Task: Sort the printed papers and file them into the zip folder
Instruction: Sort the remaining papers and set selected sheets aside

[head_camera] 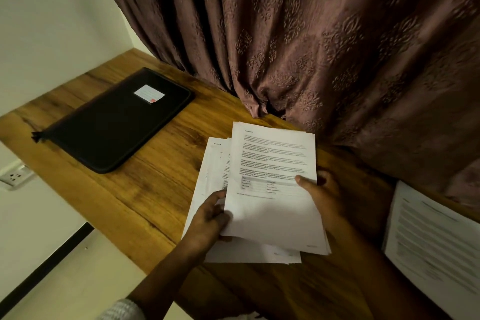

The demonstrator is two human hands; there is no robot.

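The curtain point(311, 47) fills the upper right of the frame, heavy brown cloth in deep folds with a raised floral pattern, and its hem bunches on the desk point(155, 189) just above the papers point(272, 189). At the right edge lies a separate printed sheet point(436, 249), apart from the ones I hold. At the left edge, below the desk, a white socket point(13, 176) sits on the pale wall point(52, 21).

The folder point(117, 122) lies flat in the left middle of the frame, well apart from the papers. It is black and rectangular with rounded corners, zipped round, with a white label point(149, 93) near its top end and the zip pull point(36, 136) at its lower left corner.

The papers are in the lower centre, white with blurred black text and a small table, fanned into two bunches. My left hand point(210, 218) grips the lower bunch at its left edge, thumb on top. My right hand point(322, 197) pinches the upper bunch at its right edge, thumb pressed on the top page. The desk is wood-grain, warm brown with dark streaks.
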